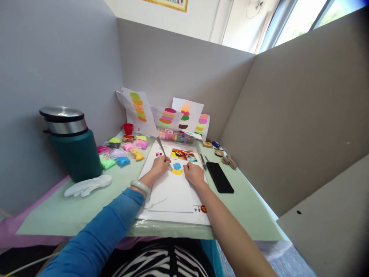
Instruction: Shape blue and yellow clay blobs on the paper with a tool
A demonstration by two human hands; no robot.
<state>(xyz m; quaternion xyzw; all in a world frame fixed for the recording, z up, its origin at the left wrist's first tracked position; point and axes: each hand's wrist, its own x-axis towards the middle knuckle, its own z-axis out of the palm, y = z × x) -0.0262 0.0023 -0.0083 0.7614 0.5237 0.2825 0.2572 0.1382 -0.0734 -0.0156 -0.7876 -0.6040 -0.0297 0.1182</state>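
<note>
My left hand (160, 164) pinches a tool (162, 148), tip at the blue clay (177, 166) on the paper (173, 188). My right hand (193, 173) presses flat on the paper, just right of the clay.

Sheet of paper (173, 192) in the middle of the table (248, 215), near the front edge. On the sheet, both hands: left hand (160, 164) with a tool (162, 148), right hand (193, 173) just beside, a clay patch (177, 168) between them. Behind the patch, a printed picture (183, 154). Right of the sheet, a phone (219, 177). Left of the sheet, clay packets (122, 152); farther left a flask (72, 144), a glove (88, 185) before it. At the back wall, a box of clay (175, 135), sample sheets (167, 111) behind it, a cup (128, 128) to its left.
</note>
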